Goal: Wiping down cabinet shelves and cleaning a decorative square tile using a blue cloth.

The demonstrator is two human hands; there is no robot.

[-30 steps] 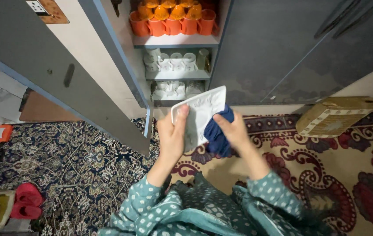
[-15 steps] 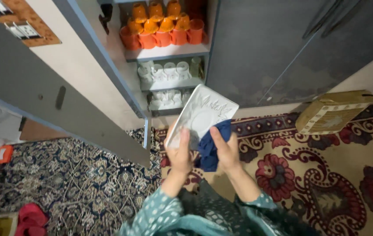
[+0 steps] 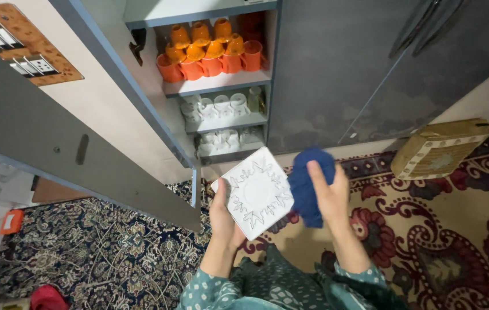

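Observation:
My left hand [image 3: 223, 221] holds a square white plate [image 3: 256, 192] with a raised leaf pattern, gripping it from below with the face turned up toward me. My right hand [image 3: 331, 192] is closed on a bunched dark blue cloth [image 3: 307, 183], held just to the right of the plate and apart from it. Both hands hover above a patterned carpet [image 3: 428, 229], in front of an open grey cupboard [image 3: 221, 86].
The cupboard shelves hold orange cups [image 3: 207, 49] above and white cups [image 3: 218, 106] below. Its open door [image 3: 72, 138] stands at my left. A woven straw box [image 3: 436, 150] lies on the carpet at the right. An orange object [image 3: 12, 221] sits at the far left.
The plate has turned from tilted upright to face up in my left hand. My right hand has lifted the blue cloth off the plate and moved it to the right.

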